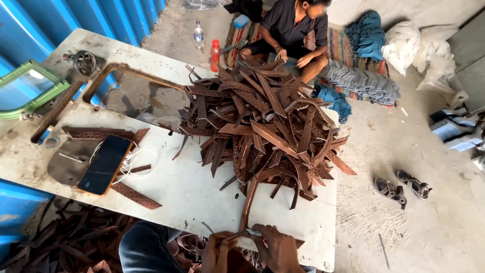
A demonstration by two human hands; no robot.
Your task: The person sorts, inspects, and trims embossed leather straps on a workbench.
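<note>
At the table's [202,192] near edge, the left hand [217,251] and right hand [277,248] both pinch the end of one brown strap [247,205], which runs from the fingers up onto the white top toward a big heap of straps [262,121]. Left of them lies a phone [105,164] on a cable. Across the table another person [290,30] sits on the floor, sandals [401,186] nearby.

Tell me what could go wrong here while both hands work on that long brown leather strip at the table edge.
1. The long brown leather strip runs up under the heaped pile of brown strips; tugging it may drag some off the white table.
2. The left hand and right hand sit close around a small tool, so a slip might nick fingers.
</note>
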